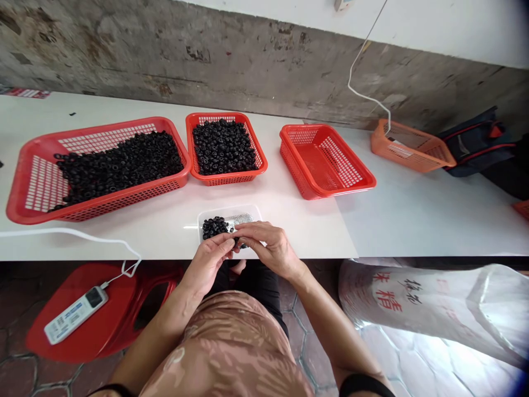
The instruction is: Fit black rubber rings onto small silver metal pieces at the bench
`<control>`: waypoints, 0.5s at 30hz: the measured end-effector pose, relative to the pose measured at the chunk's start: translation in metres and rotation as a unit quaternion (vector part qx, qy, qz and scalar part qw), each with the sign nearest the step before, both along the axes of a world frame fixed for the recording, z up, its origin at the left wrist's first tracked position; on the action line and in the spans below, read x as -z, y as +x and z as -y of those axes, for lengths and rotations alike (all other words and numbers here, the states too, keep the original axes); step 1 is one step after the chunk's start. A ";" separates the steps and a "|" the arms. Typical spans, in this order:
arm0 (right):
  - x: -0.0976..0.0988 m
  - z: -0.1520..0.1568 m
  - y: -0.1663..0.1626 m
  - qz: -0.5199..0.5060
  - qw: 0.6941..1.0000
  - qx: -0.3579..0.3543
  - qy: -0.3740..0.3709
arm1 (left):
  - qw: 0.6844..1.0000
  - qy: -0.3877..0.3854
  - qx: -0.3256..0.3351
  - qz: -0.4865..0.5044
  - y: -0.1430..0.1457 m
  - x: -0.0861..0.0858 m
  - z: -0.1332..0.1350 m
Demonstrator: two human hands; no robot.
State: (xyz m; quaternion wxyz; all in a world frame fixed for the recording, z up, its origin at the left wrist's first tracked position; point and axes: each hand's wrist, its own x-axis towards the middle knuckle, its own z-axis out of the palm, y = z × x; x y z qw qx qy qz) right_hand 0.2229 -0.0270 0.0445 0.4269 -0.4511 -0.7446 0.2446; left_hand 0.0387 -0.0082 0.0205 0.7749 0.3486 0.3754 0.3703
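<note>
Left hand, right hand half-closed, fingertips meeting on small black rubber ring, partly hidden, over shallow white plastic tray. Heap of black rings in tray; red plastic basket behind.

A small workshop, a long white workbench running along a stained concrete wall, red plastic baskets sitting in a row, a printed plastic sack slumping on the tiled floor

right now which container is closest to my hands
The small white tray, partly under your left hand and right hand. It holds a small heap of black rings, and the three red baskets stand farther back.
</note>
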 end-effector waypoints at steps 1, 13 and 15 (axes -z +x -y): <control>0.000 0.001 -0.001 0.013 1.000 0.001 0.003 | 1.000 0.001 -0.003 -0.001 0.000 0.000 0.000; 0.017 0.006 -0.026 0.202 0.956 0.131 0.165 | 0.994 0.043 -0.095 -0.027 0.010 0.002 0.003; 0.017 0.005 -0.024 0.168 0.964 0.129 0.159 | 0.995 0.037 -0.088 -0.004 0.008 0.001 0.003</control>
